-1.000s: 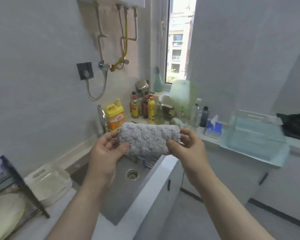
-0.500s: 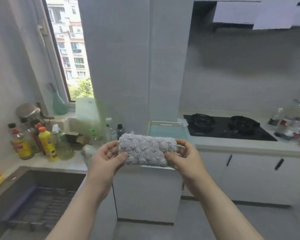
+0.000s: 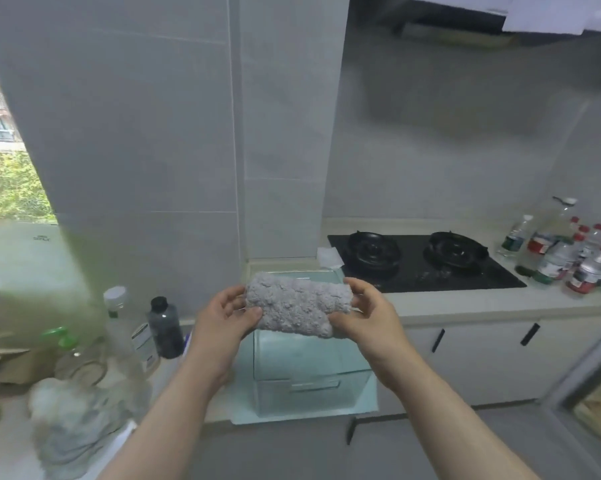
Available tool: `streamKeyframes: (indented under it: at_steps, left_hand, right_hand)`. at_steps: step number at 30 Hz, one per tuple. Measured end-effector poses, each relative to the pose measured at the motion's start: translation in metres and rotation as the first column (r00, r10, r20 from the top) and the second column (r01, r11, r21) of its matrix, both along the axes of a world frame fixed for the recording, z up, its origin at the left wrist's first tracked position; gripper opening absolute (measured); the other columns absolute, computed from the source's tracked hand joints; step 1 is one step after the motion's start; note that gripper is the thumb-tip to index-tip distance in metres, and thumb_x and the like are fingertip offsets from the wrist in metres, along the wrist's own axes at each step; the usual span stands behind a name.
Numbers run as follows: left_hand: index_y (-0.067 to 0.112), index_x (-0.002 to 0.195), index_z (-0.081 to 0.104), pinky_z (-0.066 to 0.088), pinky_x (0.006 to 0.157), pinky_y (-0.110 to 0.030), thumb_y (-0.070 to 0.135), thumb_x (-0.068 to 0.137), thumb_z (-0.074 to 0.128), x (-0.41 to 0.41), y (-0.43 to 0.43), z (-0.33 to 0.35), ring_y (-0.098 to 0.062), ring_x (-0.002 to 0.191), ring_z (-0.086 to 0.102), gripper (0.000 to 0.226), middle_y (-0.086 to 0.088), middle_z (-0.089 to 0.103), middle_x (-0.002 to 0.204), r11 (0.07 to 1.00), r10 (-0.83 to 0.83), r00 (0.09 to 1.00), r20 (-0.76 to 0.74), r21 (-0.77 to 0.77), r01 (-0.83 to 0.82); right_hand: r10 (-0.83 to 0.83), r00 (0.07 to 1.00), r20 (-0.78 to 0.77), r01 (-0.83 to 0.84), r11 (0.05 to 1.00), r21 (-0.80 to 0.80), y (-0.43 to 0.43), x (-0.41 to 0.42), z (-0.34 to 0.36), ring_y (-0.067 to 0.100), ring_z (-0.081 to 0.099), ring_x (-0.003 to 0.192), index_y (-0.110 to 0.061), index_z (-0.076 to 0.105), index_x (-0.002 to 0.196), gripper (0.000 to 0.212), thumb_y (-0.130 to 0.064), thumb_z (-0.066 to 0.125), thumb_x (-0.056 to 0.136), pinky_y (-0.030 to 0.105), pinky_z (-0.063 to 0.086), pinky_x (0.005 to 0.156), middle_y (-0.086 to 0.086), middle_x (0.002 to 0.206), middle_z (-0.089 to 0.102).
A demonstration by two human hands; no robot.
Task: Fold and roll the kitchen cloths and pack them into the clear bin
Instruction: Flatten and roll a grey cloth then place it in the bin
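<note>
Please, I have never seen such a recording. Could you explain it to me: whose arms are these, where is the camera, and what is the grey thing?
No machine here: these are a person's two bare arms. The camera sits on the person's head and looks forward and down. The left hand and the right hand each grip one end of a rolled grey cloth, held above a clear bin that stands on the kitchen counter. Further right are a black gas hob and some bottles. At the lower left a second grey cloth lies crumpled on the counter.
</note>
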State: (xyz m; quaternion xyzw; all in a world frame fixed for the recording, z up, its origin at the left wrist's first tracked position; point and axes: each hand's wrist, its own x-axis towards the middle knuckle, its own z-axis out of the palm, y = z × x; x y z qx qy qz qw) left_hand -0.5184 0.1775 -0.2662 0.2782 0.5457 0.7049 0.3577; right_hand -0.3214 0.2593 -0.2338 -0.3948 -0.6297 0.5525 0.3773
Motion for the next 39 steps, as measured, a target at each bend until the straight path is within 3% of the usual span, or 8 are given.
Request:
streamKeyframes:
  at_steps: [9, 13, 18, 20, 22, 25, 33, 39]
  left_hand:
    - [0.025, 0.1, 0.06, 0.053, 0.076, -0.029, -0.012, 0.086, 0.052, -0.045, 0.111, -0.029, -0.017, 0.088, 0.066, 0.04, -0.006, 0.067, 0.104, 0.962, -0.178, 0.977, -0.12, -0.23, 0.147]
    - [0.015, 0.111, 0.061, 0.051, 0.074, -0.02, -0.007, 0.085, 0.059, -0.049, 0.151, -0.043, -0.012, 0.089, 0.065, 0.033, -0.004, 0.066, 0.11, 0.926, -0.263, 0.938, -0.226, -0.331, 0.18]
    - [0.015, 0.112, 0.061, 0.041, 0.089, -0.025, 0.005, 0.086, 0.061, -0.04, 0.19, -0.062, -0.016, 0.1, 0.054, 0.027, 0.006, 0.05, 0.105, 0.892, -0.037, 0.737, -0.675, -0.355, -0.28]
    - [0.021, 0.096, 0.059, 0.038, 0.079, -0.023, 0.009, 0.091, 0.053, -0.025, 0.199, -0.067, -0.015, 0.09, 0.055, 0.014, 0.006, 0.053, 0.095, 0.859, -0.054, 0.845, -0.532, -0.457, -0.233]
    - [0.021, 0.08, 0.056, 0.038, 0.074, -0.026, 0.02, 0.097, 0.045, -0.012, 0.212, -0.067, -0.014, 0.077, 0.052, 0.02, 0.001, 0.056, 0.085, 0.796, -0.071, 0.99, -0.122, -0.605, -0.018]
    - [0.015, 0.086, 0.064, 0.046, 0.068, -0.024, 0.036, 0.102, 0.037, -0.008, 0.233, -0.082, -0.014, 0.069, 0.057, 0.038, -0.003, 0.063, 0.077, 0.807, 0.071, 0.961, 0.268, -0.582, 0.102]
    - [0.009, 0.089, 0.061, 0.041, 0.056, -0.03, 0.055, 0.098, 0.021, -0.042, 0.251, -0.108, -0.019, 0.045, 0.063, 0.062, -0.007, 0.064, 0.046, 0.851, 0.307, 0.781, 0.544, -0.524, 0.032]
    - [0.007, 0.094, 0.062, 0.045, 0.064, -0.025, 0.042, 0.103, 0.028, -0.041, 0.233, -0.111, -0.018, 0.073, 0.061, 0.049, -0.005, 0.068, 0.081, 0.885, 0.197, 0.899, 0.392, -0.465, 0.009]
  right_hand:
    - [0.361, 0.932, -0.017, -0.331, 0.833, -0.444, 0.109, -0.042, -0.042, 0.025, 0.062, 0.096, -0.011, 0.059, 0.113, 0.049, -0.04, 0.067, 0.075, 0.04, 0.052, 0.081, 0.008, 0.105, 0.065]
    - [0.437, 0.891, 0.119, -0.328, 0.803, -0.497, 0.148, -0.067, -0.057, 0.026, 0.067, 0.104, -0.021, 0.062, 0.119, 0.047, -0.027, 0.068, 0.073, 0.044, 0.052, 0.093, 0.005, 0.111, 0.071]
    - [0.291, 0.874, 0.39, -0.151, 0.924, -0.351, 0.19, -0.099, -0.086, 0.021, 0.068, 0.087, -0.021, 0.06, 0.109, 0.037, -0.016, 0.059, 0.073, 0.033, 0.055, 0.071, 0.002, 0.098, 0.069]
    - [0.225, 0.848, 0.48, -0.087, 0.952, -0.293, 0.201, -0.109, -0.106, 0.015, 0.064, 0.083, -0.021, 0.056, 0.104, 0.028, -0.019, 0.056, 0.076, 0.027, 0.051, 0.063, -0.002, 0.093, 0.065]
    - [0.191, 0.804, 0.563, -0.044, 0.963, -0.264, 0.21, -0.122, -0.13, 0.015, 0.064, 0.081, -0.019, 0.053, 0.103, 0.031, -0.032, 0.058, 0.075, 0.027, 0.05, 0.061, -0.002, 0.093, 0.065]
    - [0.262, 0.732, 0.629, -0.093, 0.953, -0.289, 0.22, -0.143, -0.165, 0.016, 0.069, 0.073, -0.021, 0.06, 0.095, 0.034, -0.046, 0.055, 0.071, 0.031, 0.059, 0.066, -0.001, 0.084, 0.07]
    - [0.403, 0.861, 0.31, -0.091, 0.722, -0.686, 0.233, -0.169, -0.215, 0.023, 0.069, 0.092, -0.029, 0.059, 0.121, 0.048, -0.046, 0.053, 0.076, 0.028, 0.058, 0.065, 0.01, 0.116, 0.063]
    - [0.296, 0.95, 0.094, -0.113, 0.611, -0.783, 0.248, -0.167, -0.22, 0.019, 0.058, 0.065, -0.01, 0.064, 0.093, 0.034, -0.034, 0.04, 0.098, 0.021, 0.046, 0.05, 0.006, 0.082, 0.065]
